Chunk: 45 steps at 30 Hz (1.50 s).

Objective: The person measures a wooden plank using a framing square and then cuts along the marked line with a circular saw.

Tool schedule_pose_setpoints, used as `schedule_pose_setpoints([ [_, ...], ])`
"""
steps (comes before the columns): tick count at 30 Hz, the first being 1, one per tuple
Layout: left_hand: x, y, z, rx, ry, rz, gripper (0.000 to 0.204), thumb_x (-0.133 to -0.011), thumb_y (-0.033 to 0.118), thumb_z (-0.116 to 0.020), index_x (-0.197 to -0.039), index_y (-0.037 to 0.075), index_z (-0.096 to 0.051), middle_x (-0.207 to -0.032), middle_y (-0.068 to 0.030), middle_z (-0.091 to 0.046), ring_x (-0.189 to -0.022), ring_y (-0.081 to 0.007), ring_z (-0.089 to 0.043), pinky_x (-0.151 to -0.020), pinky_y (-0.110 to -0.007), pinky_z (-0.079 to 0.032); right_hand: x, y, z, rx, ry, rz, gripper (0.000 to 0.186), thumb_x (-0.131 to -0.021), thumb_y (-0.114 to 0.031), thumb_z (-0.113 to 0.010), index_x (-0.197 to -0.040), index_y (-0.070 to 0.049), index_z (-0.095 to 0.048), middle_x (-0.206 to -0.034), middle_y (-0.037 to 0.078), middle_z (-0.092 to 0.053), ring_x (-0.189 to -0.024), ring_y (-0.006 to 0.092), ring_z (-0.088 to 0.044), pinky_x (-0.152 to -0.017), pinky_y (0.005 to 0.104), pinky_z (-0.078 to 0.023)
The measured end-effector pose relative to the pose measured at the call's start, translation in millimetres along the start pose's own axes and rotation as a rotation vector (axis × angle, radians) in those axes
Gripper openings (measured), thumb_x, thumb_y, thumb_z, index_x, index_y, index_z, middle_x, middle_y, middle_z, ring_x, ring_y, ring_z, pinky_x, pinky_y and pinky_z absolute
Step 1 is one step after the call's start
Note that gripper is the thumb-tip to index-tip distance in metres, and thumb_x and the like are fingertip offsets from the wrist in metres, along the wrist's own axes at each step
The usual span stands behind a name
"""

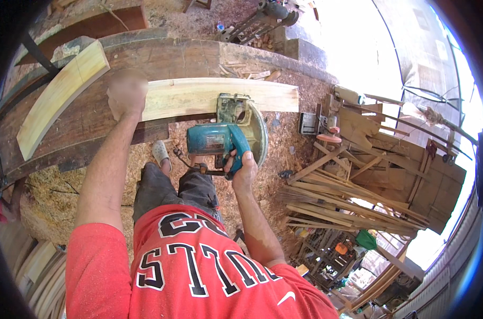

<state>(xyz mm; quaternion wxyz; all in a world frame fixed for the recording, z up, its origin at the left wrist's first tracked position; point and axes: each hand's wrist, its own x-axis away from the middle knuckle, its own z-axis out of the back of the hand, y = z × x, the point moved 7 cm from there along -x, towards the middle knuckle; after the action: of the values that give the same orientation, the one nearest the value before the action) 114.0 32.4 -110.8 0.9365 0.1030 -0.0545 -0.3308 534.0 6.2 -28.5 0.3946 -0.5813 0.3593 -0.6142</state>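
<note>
Fingers of the right hand (245, 169) curl closed around the rear handle of a teal circular saw (207, 139), the thumb over its top. The left hand (127, 94) is at the left end of a pale board (183, 97); it is blurred, so I cannot tell how far its fingers are open or whether they grip or press. The board lies on the dark wooden counter (162, 59), its long axis running left to right, its right end reaching past the counter. The relation that matters most, I judge, is the saw's line across that axis: its base meets the board right of the left hand, while the right hand sits nearer the body. Further left lies a curved pale piece (66, 98).
</note>
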Motion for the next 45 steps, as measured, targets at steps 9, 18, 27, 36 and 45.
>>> schedule_pose_setpoints([
  [9, -0.5, -0.7, 0.0, 0.011, -0.001, -0.006, 0.046, -0.103, 0.039, -0.041, -0.111, 0.009, -0.075, -0.119, -0.0207, -0.069, -0.112, -0.0415, -0.061, -0.101, -0.051, -0.048, 1.1, -1.1, -1.5, -0.015, -0.019, 0.016, 0.07, -0.098, -0.068, -0.056, -0.104, 0.0, -0.065, -0.066, 0.006, -0.06, -0.054, 0.0143, -0.056, -0.05, 0.0274, -0.043],
  [18, 0.1, 0.4, 2.4, 0.015, -0.001, -0.011, 0.047, -0.103, 0.039, -0.041, -0.11, 0.009, -0.076, -0.118, -0.0212, -0.069, -0.111, -0.0411, -0.061, -0.099, -0.051, -0.048, -0.1, -1.5, -1.2, -0.012, -0.018, 0.021, 0.067, -0.099, -0.066, -0.055, -0.102, 0.0, -0.064, -0.064, 0.008, -0.06, -0.052, 0.0166, -0.056, -0.05, 0.0288, -0.044],
  [27, -1.9, -1.9, -2.3, 0.012, 0.042, -0.051, 0.046, -0.102, 0.038, -0.042, -0.105, 0.008, -0.078, -0.114, -0.0213, -0.069, -0.107, -0.0415, -0.061, -0.096, -0.051, -0.05, -0.5, -4.1, -3.6, 0.025, -0.004, 0.018, 0.068, -0.098, -0.068, -0.053, -0.101, -0.001, -0.063, -0.063, 0.009, -0.06, -0.051, 0.0187, -0.057, -0.05, 0.0299, -0.045],
  [36, -0.5, 1.6, 3.5, 0.03, 0.033, -0.052, 0.046, -0.103, 0.037, -0.043, -0.104, 0.007, -0.077, -0.113, -0.0213, -0.069, -0.106, -0.0415, -0.061, -0.096, -0.051, -0.05, -2.0, -6.2, -3.8, 0.056, 0.015, 0.009, 0.066, -0.099, -0.067, -0.051, -0.101, -0.001, -0.063, -0.063, 0.009, -0.06, -0.052, 0.0187, -0.057, -0.051, 0.0302, -0.045],
  [45, 2.3, 3.0, 4.5, 0.05, 0.001, -0.042, 0.046, -0.103, 0.037, -0.042, -0.107, 0.008, -0.077, -0.116, -0.0214, -0.067, -0.111, -0.0411, -0.059, -0.098, -0.051, -0.049, -3.2, -6.4, -2.5, 0.013, 0.002, -0.011, 0.064, -0.099, -0.066, -0.054, -0.1, -0.002, -0.063, -0.065, 0.008, -0.06, -0.053, 0.0188, -0.057, -0.052, 0.031, -0.046],
])
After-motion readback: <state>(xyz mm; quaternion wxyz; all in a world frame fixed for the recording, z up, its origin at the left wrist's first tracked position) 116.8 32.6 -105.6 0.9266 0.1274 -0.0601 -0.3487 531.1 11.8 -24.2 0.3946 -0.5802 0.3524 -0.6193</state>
